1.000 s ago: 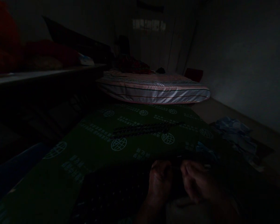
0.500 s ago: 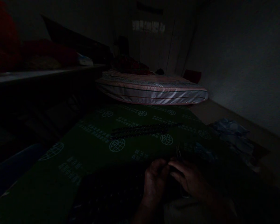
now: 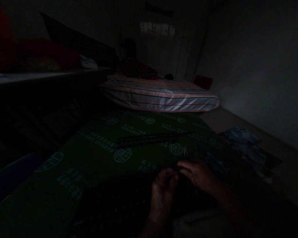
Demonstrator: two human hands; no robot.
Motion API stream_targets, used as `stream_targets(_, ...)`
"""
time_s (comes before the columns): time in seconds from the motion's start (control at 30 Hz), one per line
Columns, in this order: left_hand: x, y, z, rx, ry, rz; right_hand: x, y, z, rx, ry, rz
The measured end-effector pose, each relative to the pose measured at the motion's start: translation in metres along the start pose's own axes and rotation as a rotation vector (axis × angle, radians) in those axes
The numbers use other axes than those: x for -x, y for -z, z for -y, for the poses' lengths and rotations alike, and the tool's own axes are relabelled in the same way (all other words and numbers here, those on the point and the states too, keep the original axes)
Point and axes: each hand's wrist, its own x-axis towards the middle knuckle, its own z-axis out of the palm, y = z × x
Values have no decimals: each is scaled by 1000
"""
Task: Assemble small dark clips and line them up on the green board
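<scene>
In deep shadow at the lower middle, my left hand (image 3: 164, 190) has its fingers curled and thumb pressed in; anything between them is too dark to make out. Close by on the right, my right hand (image 3: 197, 173) pinches thumb and fingers together, its hold equally hidden. Thin pale strands (image 3: 185, 152) stick up just beyond the right fingertips. Below and left of the hands spreads a dark piece flecked with light specks (image 3: 111, 205), its kind unclear. Dark narrow strips with dotted edges (image 3: 146, 140) lie farther off on the green printed sheet (image 3: 94, 165).
A mattress with a striped cover (image 3: 161, 99) lies beyond the green sheet. Along the left runs a shelf (image 3: 64, 73) with red items on it. Crumpled light cloth (image 3: 242, 135) lies on the floor at right, near the wall (image 3: 258, 66). Bluish crumpled material (image 3: 216, 163) is right of my hands.
My hands have drawn slightly apart, the right one rising and the left shifting a little left. The pale strands have moved up and left. The view has shifted slightly.
</scene>
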Motion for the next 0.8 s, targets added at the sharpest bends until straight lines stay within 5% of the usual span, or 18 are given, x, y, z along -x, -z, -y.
stream_targets(0.1,0,-1,2,-65,-23,1,-28,0,-37,106,-118,-93)
stream_targets(0.33,1,-1,9,-241,-83,41,-82,-8,-110,232,-288,-29)
stream_targets(0.8,3,1,-1,-458,-166,133,-113,-20,-142,206,-242,95)
